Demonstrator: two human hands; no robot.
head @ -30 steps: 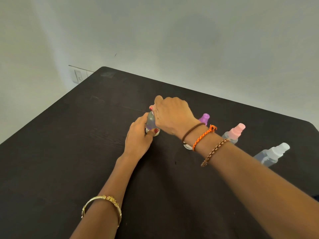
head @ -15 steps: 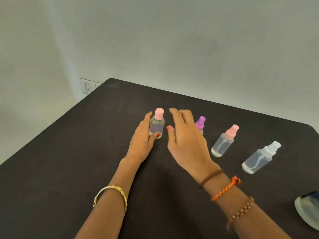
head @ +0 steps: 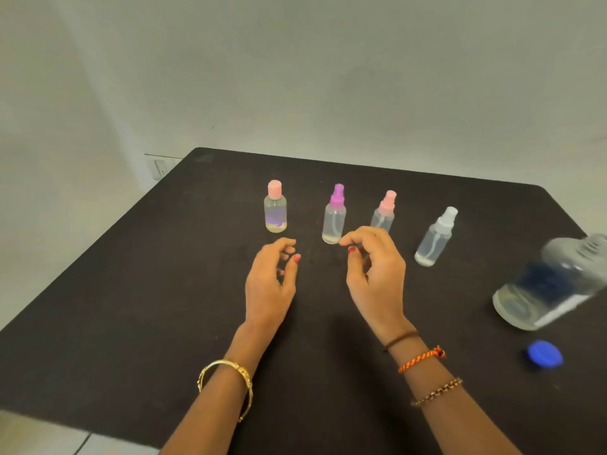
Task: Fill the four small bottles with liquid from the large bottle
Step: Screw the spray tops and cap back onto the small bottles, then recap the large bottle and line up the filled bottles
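Four small clear bottles stand capped in a row on the black table [head: 131,290]: a pink-capped bottle [head: 275,208] at the left, a purple-topped spray bottle [head: 334,215], a pink-topped spray bottle [head: 383,211] partly behind my right hand, and a white-topped spray bottle [head: 434,238]. The large clear bottle [head: 551,287] with a blue label stands uncapped at the right edge; its blue cap [head: 545,354] lies in front of it. My left hand [head: 271,284] and my right hand [head: 376,274] hover in front of the row, fingers loosely curled, holding nothing.
A pale wall rises behind the table, with a wall switch [head: 161,167] past the far-left corner. A strip of light floor [head: 65,435] shows below the table's near-left edge.
Both hands let go of the pink-capped bottle and drew back toward me. The view tilted down, bringing the large bottle and its blue cap into sight.
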